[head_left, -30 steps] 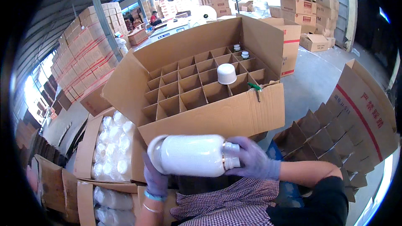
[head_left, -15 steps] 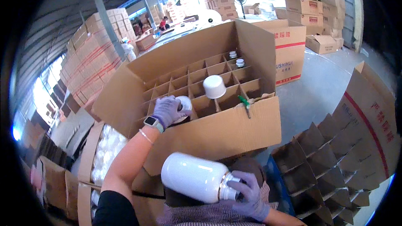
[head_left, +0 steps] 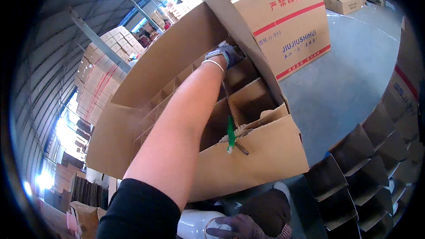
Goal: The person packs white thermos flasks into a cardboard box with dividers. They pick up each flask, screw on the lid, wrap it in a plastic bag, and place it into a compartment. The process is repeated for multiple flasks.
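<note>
My left arm stretches across a large open cardboard box [head_left: 256,159] with card dividers [head_left: 253,99]. At the box's far corner, my gloved left hand [head_left: 226,55] reaches down into the compartments; its fingers are hidden. Low in the view, my gloved right hand [head_left: 241,227] is closed round the neck end of a shiny white bottle [head_left: 189,224], partly cut off by the lower edge. A thin tool with a green handle [head_left: 231,133] sticks up at the box's near wall, beside torn card.
Behind the box stands a printed carton [head_left: 305,31] with red stripes. More divider grids [head_left: 349,186] fill the lower right, beside another striped carton [head_left: 405,82]. Stacked cartons [head_left: 95,75] rise at the far left, and a smaller carton [head_left: 345,3] lies on the grey floor.
My left hand has moved from the round white piece at the near left to the far corner. The bottle and my right hand now sit lower in view. The view has shifted and tilted.
</note>
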Available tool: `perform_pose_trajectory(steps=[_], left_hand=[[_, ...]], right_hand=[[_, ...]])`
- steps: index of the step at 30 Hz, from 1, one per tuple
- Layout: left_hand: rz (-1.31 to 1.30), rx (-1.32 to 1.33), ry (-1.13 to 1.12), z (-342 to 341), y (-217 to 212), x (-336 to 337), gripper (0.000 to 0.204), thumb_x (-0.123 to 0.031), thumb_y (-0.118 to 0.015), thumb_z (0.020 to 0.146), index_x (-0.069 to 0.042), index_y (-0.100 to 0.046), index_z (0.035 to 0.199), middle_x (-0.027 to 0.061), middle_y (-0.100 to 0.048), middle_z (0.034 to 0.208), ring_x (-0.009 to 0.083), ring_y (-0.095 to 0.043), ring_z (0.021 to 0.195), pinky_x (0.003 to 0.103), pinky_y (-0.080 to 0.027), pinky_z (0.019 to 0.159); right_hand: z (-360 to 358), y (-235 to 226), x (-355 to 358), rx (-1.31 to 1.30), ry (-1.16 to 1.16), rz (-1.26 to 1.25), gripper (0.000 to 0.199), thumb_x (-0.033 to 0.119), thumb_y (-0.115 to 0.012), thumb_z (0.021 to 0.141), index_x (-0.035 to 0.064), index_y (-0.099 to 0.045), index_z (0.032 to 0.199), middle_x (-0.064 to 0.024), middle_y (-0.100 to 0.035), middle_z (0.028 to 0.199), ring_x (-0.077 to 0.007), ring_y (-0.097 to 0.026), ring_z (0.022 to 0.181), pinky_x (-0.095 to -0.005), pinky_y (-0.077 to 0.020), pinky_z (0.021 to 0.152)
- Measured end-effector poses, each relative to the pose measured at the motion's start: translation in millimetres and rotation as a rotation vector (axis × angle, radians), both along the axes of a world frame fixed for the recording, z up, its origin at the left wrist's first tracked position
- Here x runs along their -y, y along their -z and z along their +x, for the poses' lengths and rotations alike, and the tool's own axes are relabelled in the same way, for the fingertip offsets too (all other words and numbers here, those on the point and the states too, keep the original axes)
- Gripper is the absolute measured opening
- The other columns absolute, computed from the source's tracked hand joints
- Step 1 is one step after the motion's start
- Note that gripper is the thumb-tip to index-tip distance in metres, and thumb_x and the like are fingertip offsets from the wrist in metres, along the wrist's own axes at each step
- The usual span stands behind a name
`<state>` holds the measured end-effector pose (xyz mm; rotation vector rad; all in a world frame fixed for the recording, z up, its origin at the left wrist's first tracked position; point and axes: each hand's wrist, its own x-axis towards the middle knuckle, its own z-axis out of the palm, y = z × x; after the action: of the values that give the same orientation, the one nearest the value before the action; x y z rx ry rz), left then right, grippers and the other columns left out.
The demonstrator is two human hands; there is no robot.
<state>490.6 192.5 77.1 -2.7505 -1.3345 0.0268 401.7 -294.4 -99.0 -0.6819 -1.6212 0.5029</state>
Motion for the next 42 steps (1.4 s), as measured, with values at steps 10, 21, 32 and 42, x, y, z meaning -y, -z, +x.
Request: perform_pose_trajectory(steps=[10,21,32,42], left_hand=[[0.427,0.412,0.055,-121,-157,89,0.069,-0.056,-0.076,0.076,-0.006,-0.065,0.123,0.0214,-0.07,0.112,0.0353,-0.068,0.106,0.043,-0.051,0.094],[0.161,0.682,-0.046,-386,-113,473,0.12,-0.031,-0.096,0.062,0.002,-0.027,0.154,0.0165,-0.07,0.102,0.0274,-0.072,0.09,0.036,-0.057,0.08],[-0.264,0.59,-0.285,-476,8,591,0.078,-0.027,-0.088,0.073,0.005,-0.054,0.136,0.0206,-0.056,0.136,0.0341,-0.056,0.124,0.043,-0.05,0.101],[-0.677,1.499,-0.505,-497,214,583,0.072,-0.033,-0.068,0.095,-0.002,-0.036,0.151,0.0135,-0.059,0.136,0.0271,-0.058,0.122,0.041,-0.048,0.104]], right_hand=[[13,-25,9,-0.131,-0.129,-0.068,0.062,0.033,-0.083,0.076,0.0041,-0.062,0.127,-0.0194,-0.062,0.126,-0.0413,-0.061,0.11,-0.0508,-0.0478,0.096],[31,-40,39,-0.906,0.281,-0.253,0.043,0.034,-0.051,0.092,0.0012,-0.057,0.12,-0.0138,-0.065,0.105,-0.0243,-0.065,0.098,-0.04,-0.0537,0.089],[-40,-104,31,-0.011,-0.053,-0.493,0.035,0.012,-0.064,0.088,0.0014,-0.065,0.121,-0.0102,-0.067,0.109,-0.0186,-0.063,0.102,-0.0323,-0.0497,0.093],[-75,-23,23,-0.056,0.006,-0.908,0.029,0.022,-0.057,0.101,0.0003,-0.067,0.117,-0.0089,-0.068,0.111,-0.0173,-0.062,0.104,-0.0328,-0.0492,0.096]])
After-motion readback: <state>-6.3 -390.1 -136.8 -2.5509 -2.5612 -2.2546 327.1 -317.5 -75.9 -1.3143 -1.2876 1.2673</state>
